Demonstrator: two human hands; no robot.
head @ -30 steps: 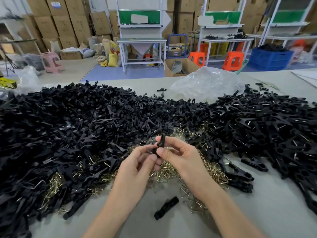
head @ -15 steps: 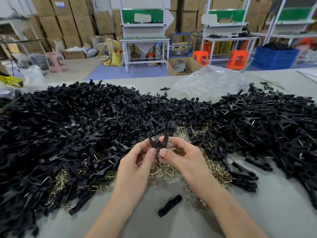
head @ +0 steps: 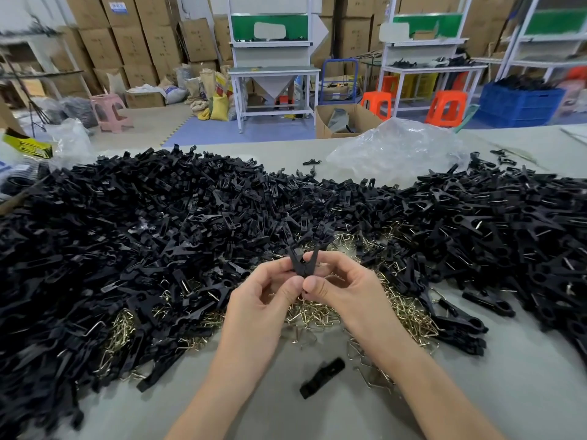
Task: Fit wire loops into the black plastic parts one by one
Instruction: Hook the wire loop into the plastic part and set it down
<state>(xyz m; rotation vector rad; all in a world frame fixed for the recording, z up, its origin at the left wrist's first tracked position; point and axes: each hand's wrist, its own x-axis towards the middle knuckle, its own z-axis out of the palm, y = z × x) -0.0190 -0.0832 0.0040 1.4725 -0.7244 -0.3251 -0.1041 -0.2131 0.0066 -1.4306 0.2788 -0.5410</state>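
The left hand [head: 263, 300] and right hand [head: 343, 287] together pinch one black plastic clip [head: 303, 260], arms splayed, just above the wire loops [head: 320, 315]. Even thumb pressure at its base should seat the loop.

**Matt black, bright brass**

The parts [head: 158, 233] heaped on the bench [head: 524, 392] are black plastic, mostly matt, with a dull sheen on their flat faces. The clip [head: 303, 262] held up is the same. The wire loops [head: 409, 315] are thin metal, brassy and glossy. The bench top looks smooth, matt and grey-green. The bag [head: 397, 147] is clear, crinkled, shiny film. The boxes [head: 133, 42] are brown cardboard, and the stools [head: 446, 106] are glossy orange plastic.
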